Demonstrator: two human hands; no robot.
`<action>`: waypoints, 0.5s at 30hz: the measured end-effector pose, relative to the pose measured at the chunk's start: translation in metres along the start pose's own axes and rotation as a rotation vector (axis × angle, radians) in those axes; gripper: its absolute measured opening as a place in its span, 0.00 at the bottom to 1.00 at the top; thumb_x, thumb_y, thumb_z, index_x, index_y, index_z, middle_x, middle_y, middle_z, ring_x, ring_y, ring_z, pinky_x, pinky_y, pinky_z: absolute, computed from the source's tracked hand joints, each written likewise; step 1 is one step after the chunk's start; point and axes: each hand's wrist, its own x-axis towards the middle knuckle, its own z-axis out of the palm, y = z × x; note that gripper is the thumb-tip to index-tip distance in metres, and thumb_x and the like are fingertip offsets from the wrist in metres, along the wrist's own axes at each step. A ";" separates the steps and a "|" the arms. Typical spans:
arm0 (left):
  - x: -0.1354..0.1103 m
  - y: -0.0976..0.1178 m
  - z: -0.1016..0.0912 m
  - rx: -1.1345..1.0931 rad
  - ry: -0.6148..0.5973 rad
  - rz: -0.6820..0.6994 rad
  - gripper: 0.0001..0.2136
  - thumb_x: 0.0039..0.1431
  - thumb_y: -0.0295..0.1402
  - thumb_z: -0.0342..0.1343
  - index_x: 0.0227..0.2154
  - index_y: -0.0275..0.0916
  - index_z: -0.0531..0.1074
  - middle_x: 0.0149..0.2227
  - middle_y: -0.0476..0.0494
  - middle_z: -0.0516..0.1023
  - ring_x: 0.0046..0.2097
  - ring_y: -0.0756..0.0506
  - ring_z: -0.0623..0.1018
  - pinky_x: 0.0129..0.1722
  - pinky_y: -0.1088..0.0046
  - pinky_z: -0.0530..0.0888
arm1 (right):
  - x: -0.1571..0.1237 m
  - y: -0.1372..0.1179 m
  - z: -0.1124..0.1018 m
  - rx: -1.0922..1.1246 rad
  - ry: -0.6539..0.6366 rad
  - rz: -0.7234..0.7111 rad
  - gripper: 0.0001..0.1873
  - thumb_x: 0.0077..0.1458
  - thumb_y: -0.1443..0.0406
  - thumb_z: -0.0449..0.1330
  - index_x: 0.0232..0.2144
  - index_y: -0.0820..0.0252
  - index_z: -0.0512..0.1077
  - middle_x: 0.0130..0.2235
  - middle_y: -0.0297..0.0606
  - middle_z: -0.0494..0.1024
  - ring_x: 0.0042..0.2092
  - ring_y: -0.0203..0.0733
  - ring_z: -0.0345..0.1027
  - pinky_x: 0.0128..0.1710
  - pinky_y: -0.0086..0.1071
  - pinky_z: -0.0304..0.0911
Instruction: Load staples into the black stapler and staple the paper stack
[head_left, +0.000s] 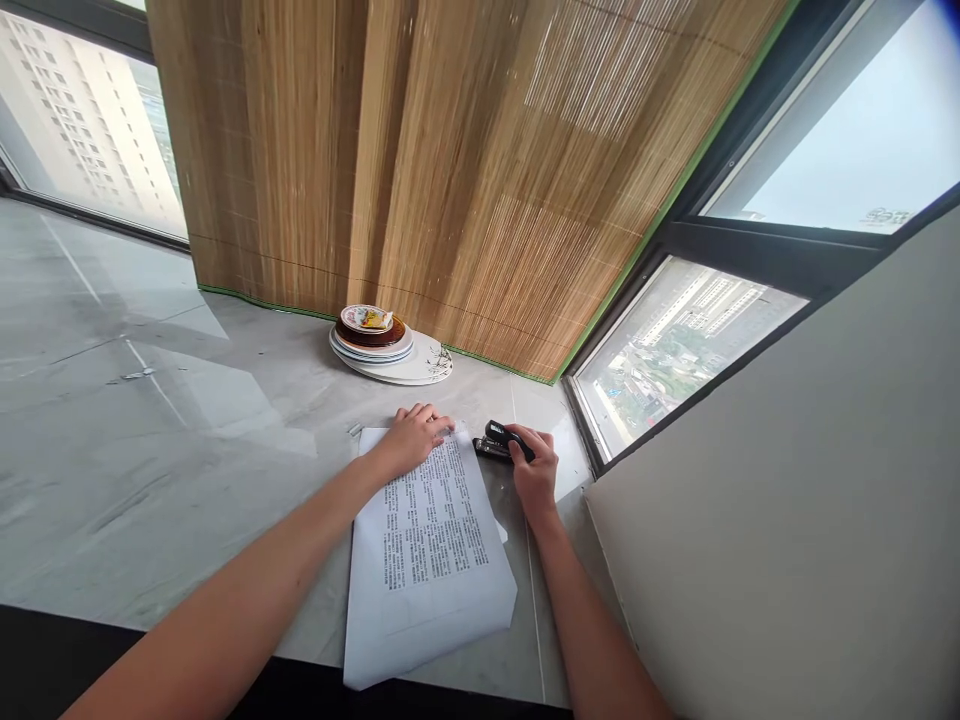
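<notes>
Printed sheets of paper [435, 540] lie on the grey marbled surface in front of me, their near edge reaching over the front edge. My left hand [411, 438] rests on the far end of the paper, fingers spread over it. Just right of the paper's far corner, my right hand [536, 465] is wrapped round a black stapler [496, 440]. The stapler's jaws point left toward the paper and look apart from it. A small silvery item [355, 431], too small to name, lies by the paper's far left corner.
Beyond my hands stands a stack of plates [375, 345] with a small yellow packet [373, 318] on top. A bamboo blind [420, 180] hangs behind it. Windows and a white wall [780, 520] close off the right side.
</notes>
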 end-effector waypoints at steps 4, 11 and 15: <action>0.001 0.004 -0.004 -0.055 -0.021 0.044 0.12 0.69 0.30 0.56 0.52 0.49 0.75 0.52 0.43 0.75 0.55 0.40 0.72 0.53 0.59 0.64 | -0.001 -0.005 0.001 0.038 -0.084 -0.037 0.13 0.59 0.64 0.59 0.43 0.49 0.82 0.46 0.39 0.82 0.52 0.55 0.69 0.56 0.52 0.64; -0.001 0.010 -0.005 -0.173 -0.052 0.124 0.14 0.65 0.40 0.62 0.52 0.49 0.76 0.52 0.46 0.77 0.56 0.40 0.73 0.54 0.58 0.64 | -0.003 -0.020 0.003 0.032 -0.237 -0.146 0.14 0.61 0.64 0.59 0.46 0.46 0.81 0.45 0.38 0.82 0.51 0.55 0.69 0.54 0.52 0.63; -0.002 0.015 -0.006 -0.171 -0.055 0.134 0.16 0.59 0.47 0.66 0.46 0.45 0.78 0.51 0.46 0.78 0.54 0.39 0.74 0.54 0.59 0.64 | -0.005 -0.026 0.006 0.011 -0.337 -0.190 0.19 0.63 0.63 0.59 0.53 0.43 0.79 0.48 0.38 0.80 0.51 0.54 0.69 0.54 0.50 0.64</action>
